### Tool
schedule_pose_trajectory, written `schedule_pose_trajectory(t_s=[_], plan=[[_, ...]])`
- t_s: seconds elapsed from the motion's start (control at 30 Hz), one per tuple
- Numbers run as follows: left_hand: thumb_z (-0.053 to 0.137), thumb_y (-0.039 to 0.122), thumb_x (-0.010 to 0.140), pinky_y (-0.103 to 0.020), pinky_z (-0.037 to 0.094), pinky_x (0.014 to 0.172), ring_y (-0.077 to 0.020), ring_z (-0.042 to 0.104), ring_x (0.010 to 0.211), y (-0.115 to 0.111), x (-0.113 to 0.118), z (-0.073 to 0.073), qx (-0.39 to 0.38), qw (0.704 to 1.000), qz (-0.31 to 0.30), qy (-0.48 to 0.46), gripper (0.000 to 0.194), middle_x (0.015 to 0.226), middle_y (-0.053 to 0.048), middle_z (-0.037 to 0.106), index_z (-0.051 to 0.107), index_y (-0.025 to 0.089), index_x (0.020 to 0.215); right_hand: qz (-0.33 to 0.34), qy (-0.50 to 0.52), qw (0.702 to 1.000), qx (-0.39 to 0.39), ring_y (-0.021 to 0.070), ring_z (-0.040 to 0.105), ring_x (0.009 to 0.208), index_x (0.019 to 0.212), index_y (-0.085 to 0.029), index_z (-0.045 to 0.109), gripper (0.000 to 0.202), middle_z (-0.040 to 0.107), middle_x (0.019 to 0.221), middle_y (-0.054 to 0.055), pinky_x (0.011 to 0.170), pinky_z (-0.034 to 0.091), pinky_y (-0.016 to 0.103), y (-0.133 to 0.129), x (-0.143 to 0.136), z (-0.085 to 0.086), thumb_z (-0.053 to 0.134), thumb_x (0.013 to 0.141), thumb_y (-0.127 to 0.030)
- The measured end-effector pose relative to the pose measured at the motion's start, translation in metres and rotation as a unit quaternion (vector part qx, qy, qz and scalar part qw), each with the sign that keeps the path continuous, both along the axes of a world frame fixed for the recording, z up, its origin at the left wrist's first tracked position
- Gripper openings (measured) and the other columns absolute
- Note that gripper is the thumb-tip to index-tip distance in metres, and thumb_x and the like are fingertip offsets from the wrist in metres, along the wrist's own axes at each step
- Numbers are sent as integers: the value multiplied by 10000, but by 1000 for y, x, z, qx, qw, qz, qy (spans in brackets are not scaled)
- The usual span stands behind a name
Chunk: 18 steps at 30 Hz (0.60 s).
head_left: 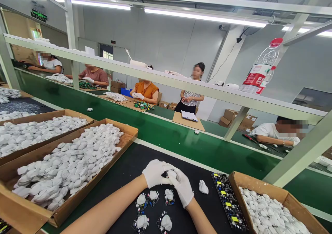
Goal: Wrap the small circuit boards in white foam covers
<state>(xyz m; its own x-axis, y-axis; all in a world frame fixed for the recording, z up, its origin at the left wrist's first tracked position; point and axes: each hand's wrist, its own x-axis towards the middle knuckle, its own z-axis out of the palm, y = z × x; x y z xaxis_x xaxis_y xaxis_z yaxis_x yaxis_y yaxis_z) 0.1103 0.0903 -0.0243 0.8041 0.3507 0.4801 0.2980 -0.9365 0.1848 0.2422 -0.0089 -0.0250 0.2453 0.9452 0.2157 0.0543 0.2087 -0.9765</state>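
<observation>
My left hand and my right hand, both in white gloves, meet over the black mat. Their fingers close round a small circuit board topped by a white putty-like lump; most of the board is hidden by the gloves. Just below my hands lie several small circuit boards, each bearing a white lump. One loose white lump rests to the right of my right hand. Beyond it is a strip of joined circuit boards with yellow parts.
Cardboard trays of white lumps stand left and right. A green conveyor belt runs behind the mat. Above it, a metal shelf holds a plastic bottle. Several people sit or stand across the belt.
</observation>
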Motion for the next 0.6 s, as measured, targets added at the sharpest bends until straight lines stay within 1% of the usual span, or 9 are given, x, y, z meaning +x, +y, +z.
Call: schedule_pose_trajectory(t_s=[0.1, 0.2, 0.27, 0.33, 0.4, 0.47, 0.53, 0.6], plan=[[608, 627, 714, -289, 424, 678, -195, 628, 766, 0, 0, 0, -14, 1000, -11, -1, 529, 840, -14, 659, 611, 286, 1118, -6, 13, 1000, 1, 289, 597, 1071, 942, -256, 708, 326, 705, 1048, 45, 1025, 376, 468, 2, 3, -5, 756, 620, -254], [659, 556, 700, -294, 440, 706, -197, 626, 791, -3, 0, 4, -44, 999, -18, -14, 496, 877, -11, 654, 609, 293, 1118, -6, 33, 999, 4, 279, 606, 1040, 938, -256, 704, 332, 706, 1020, 41, 1003, 394, 452, 3, 3, -5, 765, 612, -254], [659, 480, 722, -299, 451, 720, -194, 623, 795, -5, 0, 6, -64, 997, -17, -29, 433, 885, -10, 650, 611, 288, 1107, 3, 51, 999, 6, 270, 587, 1068, 972, -259, 693, 381, 689, 1068, 40, 992, 402, 428, 2, 2, -2, 777, 601, -266], [630, 416, 760, -306, 462, 732, -194, 622, 814, -6, 0, 7, -77, 996, -14, -47, 368, 916, -17, 649, 615, 283, 1102, 31, 109, 993, -14, 259, 572, 1081, 1038, -263, 672, 430, 662, 1134, 45, 967, 417, 413, 0, 1, 4, 773, 622, -301], [605, 392, 787, -312, 475, 754, -196, 624, 856, -4, 0, 5, -93, 993, -10, -75, 347, 983, -30, 645, 616, 278, 1115, 60, 175, 982, -46, 245, 601, 998, 1087, -255, 656, 442, 662, 1124, 64, 910, 447, 416, -2, 1, 8, 742, 669, -371], [606, 399, 791, -316, 487, 777, -199, 626, 898, -1, 1, 2, -111, 989, -10, -101, 367, 1058, -44, 632, 617, 267, 1133, 71, 213, 972, -68, 220, 624, 848, 1057, -238, 672, 412, 688, 1027, 76, 836, 473, 411, -4, 0, 11, 715, 697, -433], [623, 410, 778, -322, 497, 797, -206, 626, 929, 1, 1, -2, -124, 986, -15, -113, 393, 1096, -52, 619, 618, 262, 1142, 67, 218, 971, -72, 194, 613, 765, 983, -221, 696, 366, 695, 937, 70, 784, 481, 382, -5, -1, 10, 733, 686, -432], [649, 404, 756, -334, 498, 825, -215, 618, 970, 3, 1, -4, -126, 985, -31, -111, 424, 1125, -51, 608, 609, 274, 1158, 55, 215, 973, -69, 183, 606, 774, 952, -217, 694, 329, 685, 915, 58, 764, 480, 355, -5, -3, 9, 750, 682, -396]])
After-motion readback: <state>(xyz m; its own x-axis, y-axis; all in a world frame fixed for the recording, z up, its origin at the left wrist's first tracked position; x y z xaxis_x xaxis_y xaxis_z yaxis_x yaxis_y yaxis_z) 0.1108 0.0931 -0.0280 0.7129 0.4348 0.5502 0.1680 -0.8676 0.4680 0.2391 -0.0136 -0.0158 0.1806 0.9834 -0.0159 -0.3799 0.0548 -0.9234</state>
